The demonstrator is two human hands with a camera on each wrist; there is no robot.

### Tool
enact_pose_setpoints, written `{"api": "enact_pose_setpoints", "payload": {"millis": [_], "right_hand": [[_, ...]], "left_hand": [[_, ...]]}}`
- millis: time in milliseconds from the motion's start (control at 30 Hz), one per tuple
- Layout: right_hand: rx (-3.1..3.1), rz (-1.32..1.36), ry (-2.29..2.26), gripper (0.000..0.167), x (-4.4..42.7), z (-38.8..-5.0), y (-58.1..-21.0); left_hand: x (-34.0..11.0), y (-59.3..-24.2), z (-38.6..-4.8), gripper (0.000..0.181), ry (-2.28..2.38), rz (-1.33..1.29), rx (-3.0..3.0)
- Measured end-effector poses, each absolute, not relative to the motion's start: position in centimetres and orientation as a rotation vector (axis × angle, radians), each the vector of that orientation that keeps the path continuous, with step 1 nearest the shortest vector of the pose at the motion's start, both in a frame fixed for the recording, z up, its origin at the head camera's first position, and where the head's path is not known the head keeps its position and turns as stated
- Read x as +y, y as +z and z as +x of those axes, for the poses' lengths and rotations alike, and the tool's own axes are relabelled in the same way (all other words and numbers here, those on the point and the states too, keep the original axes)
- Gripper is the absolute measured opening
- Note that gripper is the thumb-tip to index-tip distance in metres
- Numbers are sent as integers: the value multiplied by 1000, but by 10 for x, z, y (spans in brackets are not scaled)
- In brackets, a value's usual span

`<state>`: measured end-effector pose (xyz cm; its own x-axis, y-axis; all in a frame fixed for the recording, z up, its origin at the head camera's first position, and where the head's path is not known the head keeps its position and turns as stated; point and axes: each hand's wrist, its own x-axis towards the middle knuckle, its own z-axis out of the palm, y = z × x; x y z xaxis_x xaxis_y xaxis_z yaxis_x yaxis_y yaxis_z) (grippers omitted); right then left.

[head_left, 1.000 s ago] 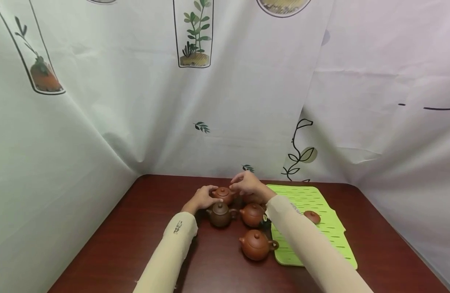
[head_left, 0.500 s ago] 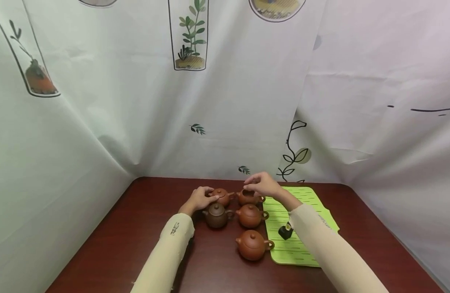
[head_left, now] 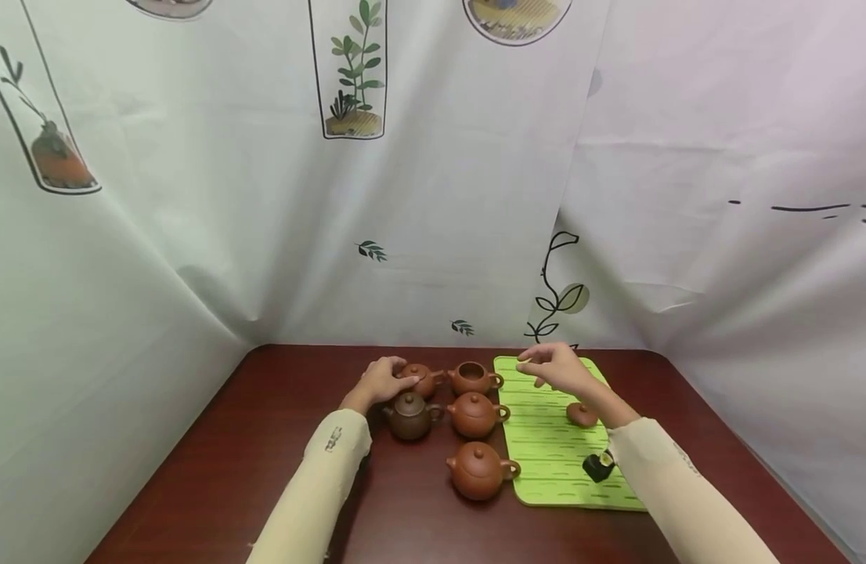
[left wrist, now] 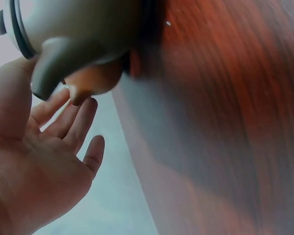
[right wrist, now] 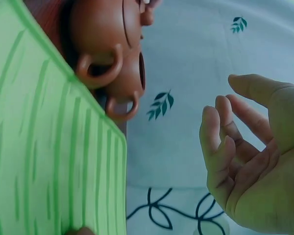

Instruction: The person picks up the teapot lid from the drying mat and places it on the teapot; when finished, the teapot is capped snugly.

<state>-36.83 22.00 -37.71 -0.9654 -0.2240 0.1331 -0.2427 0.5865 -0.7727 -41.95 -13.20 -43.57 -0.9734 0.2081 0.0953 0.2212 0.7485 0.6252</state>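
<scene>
My left hand holds the back-left reddish-brown teapot, thumb on the near side and fingers on the far side. In the left wrist view its fingertips touch that teapot's spout, while the dark brown teapot hides part of the thumb. The dark teapot stands just in front. Over the green mat's far end hovers my right hand, fingers loosely bent, holding nothing. Nearest to it is the back-right teapot, which is lidless, its round mouth showing. A reddish-brown lid lies on the mat.
Two more reddish-brown lidded teapots, a middle one and a front one, stand left of the ribbed green mat. Everything sits on a dark red table. A white printed cloth hangs behind and at both sides.
My right hand has moved right, from beside the back-left teapot, past the lidless teapot, to above the mat. The left hand stays on its teapot. The head view has shifted slightly.
</scene>
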Motion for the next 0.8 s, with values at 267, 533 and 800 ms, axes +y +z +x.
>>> {"api": "enact_pose_setpoints", "payload": {"millis": [267,533,800], "right_hand": [[-2749,348,1332,31,245,-349,-378],[-2702,288,1327,31,261,-337,-381],[-2685,290,1325,28,273,-333,-390]], "left_hand": [[-112,-426,-416,55,-987,-420,-2841],[-83,-411,-411,53,-995,-501,-2856],[-65,-412,-411,55,-1000,-485,-2892]]}}
